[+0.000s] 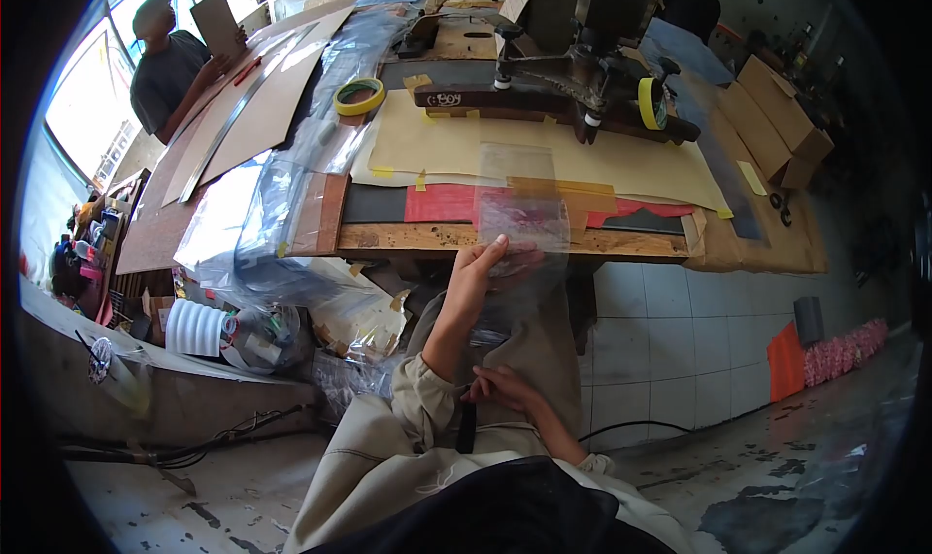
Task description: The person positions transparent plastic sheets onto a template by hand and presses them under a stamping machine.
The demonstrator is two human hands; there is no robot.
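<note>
My left hand pinches the near part of a clear plastic sleeve, thumb on top. The sleeve stretches away from me over the wooden table edge, across red material and a brown tape-like strip. Down by my lap is my right hand, its fingers loosely bent and apart, with nothing visible in them. A short black strap hangs just below its fingertips. Beyond the sleeve, cream sheets lie taped down under a dark clamp-like frame.
A yellow tape roll sits on the left; another tape roll hangs on the frame. Scissors and a cardboard box are at right. A person holds a board at far left. Plastic sheeting drapes over the table.
</note>
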